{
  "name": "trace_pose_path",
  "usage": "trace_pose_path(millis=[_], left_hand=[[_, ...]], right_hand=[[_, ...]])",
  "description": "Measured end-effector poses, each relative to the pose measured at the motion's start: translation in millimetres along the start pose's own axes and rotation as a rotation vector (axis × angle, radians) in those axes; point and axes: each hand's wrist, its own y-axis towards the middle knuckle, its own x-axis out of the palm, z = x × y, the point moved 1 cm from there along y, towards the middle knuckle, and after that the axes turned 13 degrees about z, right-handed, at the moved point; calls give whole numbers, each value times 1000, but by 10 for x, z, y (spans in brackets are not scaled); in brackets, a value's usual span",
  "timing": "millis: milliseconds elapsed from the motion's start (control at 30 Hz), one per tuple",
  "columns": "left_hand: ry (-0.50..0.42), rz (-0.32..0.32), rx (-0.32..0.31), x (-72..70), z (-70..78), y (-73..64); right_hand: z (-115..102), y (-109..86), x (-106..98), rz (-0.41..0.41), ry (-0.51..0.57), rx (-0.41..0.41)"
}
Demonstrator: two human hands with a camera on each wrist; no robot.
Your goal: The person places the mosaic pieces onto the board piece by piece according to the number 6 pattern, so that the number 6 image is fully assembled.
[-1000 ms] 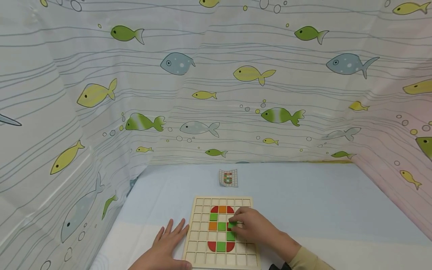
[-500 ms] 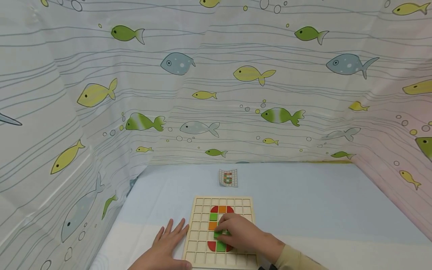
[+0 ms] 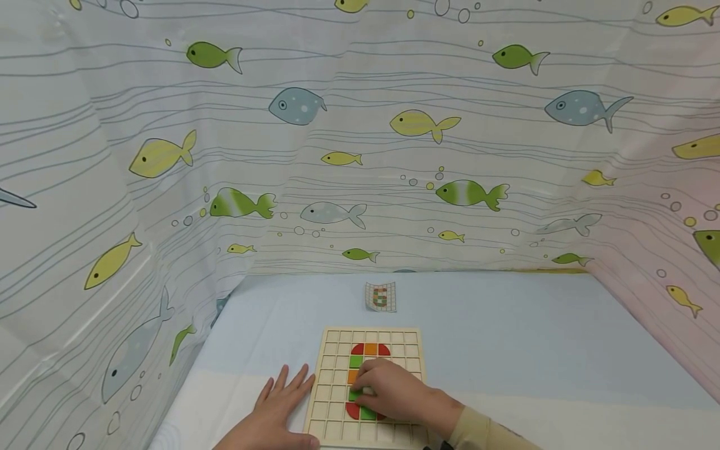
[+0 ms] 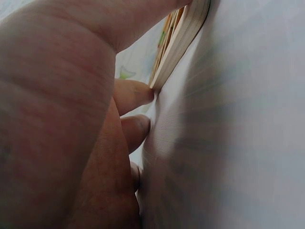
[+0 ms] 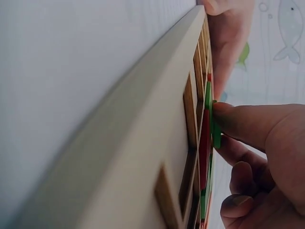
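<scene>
A wooden grid board (image 3: 326,409) lies on the table with red, orange and green tiles set in its cells. Over its left tile column, my right hand (image 3: 396,390) pinches a green square tile (image 5: 217,136) between thumb and fingers, just below an orange tile (image 3: 352,376). The right wrist view shows that tile raised at the board's surface. My left hand (image 3: 272,412) rests with fingers spread beside the board, its thumb at the near left corner. Red quarter-round tiles (image 3: 357,349) form corners of the pattern. My right hand hides the tiles on the pattern's right side.
Beyond the board lies a small paper card (image 3: 380,297) printed with a similar coloured grid pattern. A pale cloth covers the table (image 3: 506,337). Fish-patterned curtains (image 3: 394,187) stand around the back and sides.
My right hand has moved left and slightly nearer across the board, carrying the green tile from the right tile column to the left one. My left hand has stayed put.
</scene>
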Motion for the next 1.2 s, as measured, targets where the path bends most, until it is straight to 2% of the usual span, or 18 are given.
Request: trace_pose_path(millis=[833,1000,1200], left_hand=[[-11,-7,20,8,6,26],[-31,-10,31,10,-19,33],[-69,-14,17,-111,-32,-11]], right_hand=[[13,-20,-12,7,28,41],[91,-34,-137,-9,63,115],[361,-24,-439,47,19,287]])
